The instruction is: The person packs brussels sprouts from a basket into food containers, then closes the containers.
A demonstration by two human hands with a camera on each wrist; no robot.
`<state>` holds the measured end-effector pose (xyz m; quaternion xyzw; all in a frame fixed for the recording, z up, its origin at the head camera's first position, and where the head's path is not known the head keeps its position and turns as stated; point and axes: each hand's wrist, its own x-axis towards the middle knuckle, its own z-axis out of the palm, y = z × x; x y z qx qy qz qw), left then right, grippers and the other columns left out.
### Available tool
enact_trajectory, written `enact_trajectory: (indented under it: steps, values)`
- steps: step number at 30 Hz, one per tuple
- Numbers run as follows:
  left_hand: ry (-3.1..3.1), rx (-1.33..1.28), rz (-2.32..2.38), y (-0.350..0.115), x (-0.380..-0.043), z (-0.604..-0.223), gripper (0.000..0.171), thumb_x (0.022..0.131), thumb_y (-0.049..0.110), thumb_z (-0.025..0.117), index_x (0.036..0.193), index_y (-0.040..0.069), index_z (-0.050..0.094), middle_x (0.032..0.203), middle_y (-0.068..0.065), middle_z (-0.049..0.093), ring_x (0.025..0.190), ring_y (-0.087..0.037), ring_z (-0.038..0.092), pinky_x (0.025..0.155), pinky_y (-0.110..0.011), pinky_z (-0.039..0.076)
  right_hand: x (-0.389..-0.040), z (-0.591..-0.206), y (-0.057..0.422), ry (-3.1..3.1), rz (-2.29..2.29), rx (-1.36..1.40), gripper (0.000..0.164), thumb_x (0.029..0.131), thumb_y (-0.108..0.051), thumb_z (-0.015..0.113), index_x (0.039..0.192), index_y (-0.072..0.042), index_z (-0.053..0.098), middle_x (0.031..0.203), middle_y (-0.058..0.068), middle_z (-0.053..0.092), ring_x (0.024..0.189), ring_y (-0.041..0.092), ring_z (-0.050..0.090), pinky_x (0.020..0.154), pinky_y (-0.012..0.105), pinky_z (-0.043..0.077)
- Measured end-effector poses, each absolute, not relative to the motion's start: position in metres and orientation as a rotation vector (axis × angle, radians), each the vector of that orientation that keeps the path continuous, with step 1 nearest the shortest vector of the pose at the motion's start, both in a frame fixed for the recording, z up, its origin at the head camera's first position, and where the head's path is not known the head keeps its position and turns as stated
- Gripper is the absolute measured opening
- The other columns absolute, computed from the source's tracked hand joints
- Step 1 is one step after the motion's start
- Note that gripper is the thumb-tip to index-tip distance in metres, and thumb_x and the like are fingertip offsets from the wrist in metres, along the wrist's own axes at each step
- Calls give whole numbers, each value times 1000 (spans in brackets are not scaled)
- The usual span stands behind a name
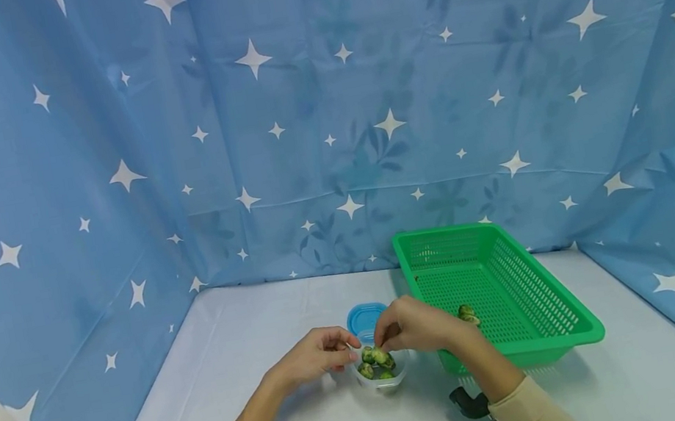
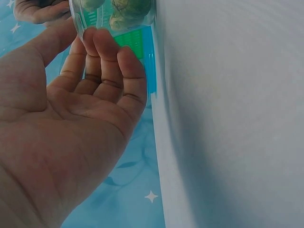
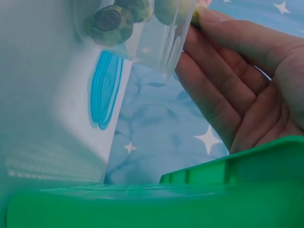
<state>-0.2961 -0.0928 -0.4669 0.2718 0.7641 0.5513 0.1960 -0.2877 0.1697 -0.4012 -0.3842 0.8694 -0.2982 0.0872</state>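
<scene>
A small clear plastic container (image 1: 385, 384) stands on the white table with several green Brussels sprouts (image 1: 366, 370) inside. My left hand (image 1: 319, 352) holds its left side, the thumb at the rim and the curled fingertips against the wall in the left wrist view. From the right, my right hand (image 1: 415, 324) reaches over the rim. Its thumb and index finger pinch a Brussels sprout (image 3: 195, 17) at the container's mouth; only a bit of that sprout shows in the right wrist view. The blue lid (image 1: 365, 318) lies just behind the container.
A green perforated basket (image 1: 554, 342) stands at the right, under and beyond my right forearm. Inside it a Brussels sprout or two (image 1: 466, 312) lie near its left wall, partly hidden by the arm. A blue star-patterned curtain (image 1: 320, 109) borders the table (image 1: 275, 318).
</scene>
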Motion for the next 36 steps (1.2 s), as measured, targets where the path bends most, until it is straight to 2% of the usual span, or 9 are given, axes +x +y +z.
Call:
enact_trajectory:
  steps: [4, 11, 15, 29, 36]
  values:
    - [2139, 755, 1546, -93, -296, -467, 24, 101, 20, 70, 119, 4, 70, 96, -6, 69, 91, -23, 63, 84, -39, 56, -287, -402, 168, 2598, -859, -1144, 11, 92, 1, 76, 94, -9, 81, 88, 2, 78, 81, 20, 76, 70, 21, 57]
    - [2143, 749, 1544, -94, -296, -467, 24, 102, 20, 69, 120, 5, 70, 95, -4, 69, 93, -25, 63, 85, -40, 56, -287, -403, 165, 2633, -792, -1181, 13, 91, 2, 77, 93, -9, 81, 88, 0, 78, 75, 4, 70, 69, 20, 57]
    - [2142, 753, 1543, -94, -296, -466, 25, 102, 19, 69, 121, 3, 70, 95, -4, 69, 92, -24, 63, 84, -40, 55, -287, -402, 164, 2642, -776, -1183, 12, 91, 2, 77, 92, -10, 82, 87, 0, 78, 73, 0, 67, 69, 20, 56]
    - [2129, 756, 1547, -94, -297, -469, 26, 101, 21, 70, 120, 3, 70, 93, -2, 68, 91, -22, 63, 85, -40, 56, -286, -403, 163, 2626, -773, -1168, 11, 90, 0, 79, 91, -10, 82, 86, -2, 77, 73, -1, 67, 69, 20, 56]
    - [2130, 750, 1548, -94, -298, -469, 24, 101, 22, 70, 119, 6, 70, 95, -5, 69, 97, -32, 64, 85, -40, 56, -285, -402, 163, 2613, -758, -1169, 12, 89, 3, 78, 92, -9, 82, 87, -1, 78, 76, 2, 70, 71, 20, 56]
